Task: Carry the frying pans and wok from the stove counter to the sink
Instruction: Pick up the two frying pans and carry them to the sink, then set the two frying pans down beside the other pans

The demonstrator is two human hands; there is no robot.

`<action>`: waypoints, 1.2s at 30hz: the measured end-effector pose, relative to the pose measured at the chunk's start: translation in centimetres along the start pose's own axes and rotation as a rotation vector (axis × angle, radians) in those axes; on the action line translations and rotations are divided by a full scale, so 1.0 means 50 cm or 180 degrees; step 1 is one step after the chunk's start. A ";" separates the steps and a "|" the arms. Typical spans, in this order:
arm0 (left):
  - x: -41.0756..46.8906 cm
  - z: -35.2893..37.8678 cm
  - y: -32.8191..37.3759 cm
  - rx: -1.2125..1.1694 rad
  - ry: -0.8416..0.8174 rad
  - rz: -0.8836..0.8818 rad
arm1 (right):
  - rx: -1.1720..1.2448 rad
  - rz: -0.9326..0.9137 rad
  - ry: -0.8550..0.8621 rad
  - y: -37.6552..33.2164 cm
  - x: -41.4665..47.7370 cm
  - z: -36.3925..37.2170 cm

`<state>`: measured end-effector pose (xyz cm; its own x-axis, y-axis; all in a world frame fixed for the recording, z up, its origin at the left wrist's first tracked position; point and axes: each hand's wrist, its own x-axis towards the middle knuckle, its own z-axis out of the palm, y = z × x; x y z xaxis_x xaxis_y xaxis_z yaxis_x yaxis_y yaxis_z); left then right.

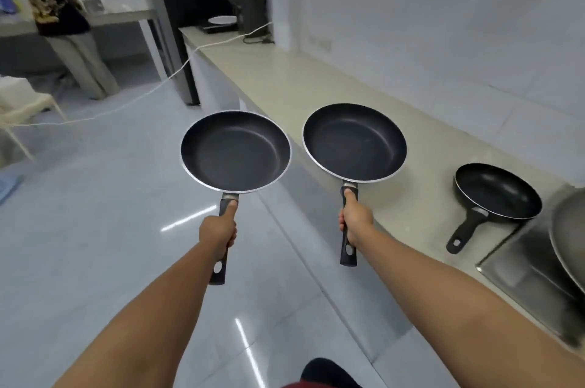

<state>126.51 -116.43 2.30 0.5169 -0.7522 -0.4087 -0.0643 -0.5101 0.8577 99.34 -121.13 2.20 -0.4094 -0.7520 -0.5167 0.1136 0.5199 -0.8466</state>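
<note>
My left hand (pixel 219 229) grips the black handle of a black frying pan (pixel 235 151), held level over the floor. My right hand (pixel 355 218) grips the handle of a second black frying pan (pixel 354 142), held level above the front edge of the beige counter (pixel 316 83). A smaller black frying pan (pixel 498 191) lies on the counter to the right, its handle pointing toward me. At the right edge of the view, the grey rim of a wok (pixel 566 239) shows over a steel stove top (pixel 522 270).
The counter runs away from me along the white wall. At its far end stand a dark kettle (pixel 251 9) and a hotplate with a white plate (pixel 221 22). A white cable (pixel 152 90) hangs across the glossy floor. A person (pixel 53 8) stands far left by a table.
</note>
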 end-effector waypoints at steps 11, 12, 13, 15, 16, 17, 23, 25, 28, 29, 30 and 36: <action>0.302 0.320 0.244 0.0397 -0.0952 0.0366 | 0.0121 0.0032 0.1083 -0.152 0.268 -0.022; 0.323 0.350 0.265 0.0488 -0.1034 0.0402 | 0.0161 0.0057 0.1150 -0.166 0.290 -0.022; 0.343 0.380 0.284 0.0559 -0.1121 0.0434 | 0.0205 0.0077 0.1216 -0.179 0.309 -0.020; 0.380 0.433 0.313 0.0648 -0.1283 0.0500 | 0.0273 0.0145 0.1340 -0.199 0.338 -0.016; 0.397 0.456 0.326 0.0701 -0.1372 0.0532 | 0.0283 0.0192 0.1396 -0.205 0.349 -0.014; 0.414 0.477 0.336 0.0784 -0.1468 0.0564 | 0.0263 0.0249 0.1448 -0.209 0.358 -0.013; 0.518 0.611 0.386 0.1174 -0.1914 0.0657 | 0.0301 0.0504 0.1850 -0.210 0.421 -0.012; 0.549 0.650 0.403 0.1268 -0.2087 0.0679 | 0.0369 0.0553 0.1991 -0.203 0.437 -0.007; 0.590 0.697 0.428 0.1348 -0.2306 0.0722 | 0.0495 0.0666 0.2138 -0.199 0.456 0.006; 0.600 0.709 0.435 0.1355 -0.2353 0.0731 | 0.0525 0.0716 0.2168 -0.199 0.459 0.013; 0.612 0.720 0.442 0.1371 -0.2404 0.0735 | 0.0552 0.0757 0.2206 -0.200 0.463 0.021; 0.663 0.756 0.465 0.1534 -0.2629 0.0760 | 0.0690 0.0847 0.2379 -0.206 0.477 0.072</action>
<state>109.90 -168.98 -3.12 -0.3021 -0.8189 -0.4880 -0.5251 -0.2843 0.8021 91.68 -145.86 -1.87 -0.8302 -0.1065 -0.5472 0.4329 0.4953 -0.7532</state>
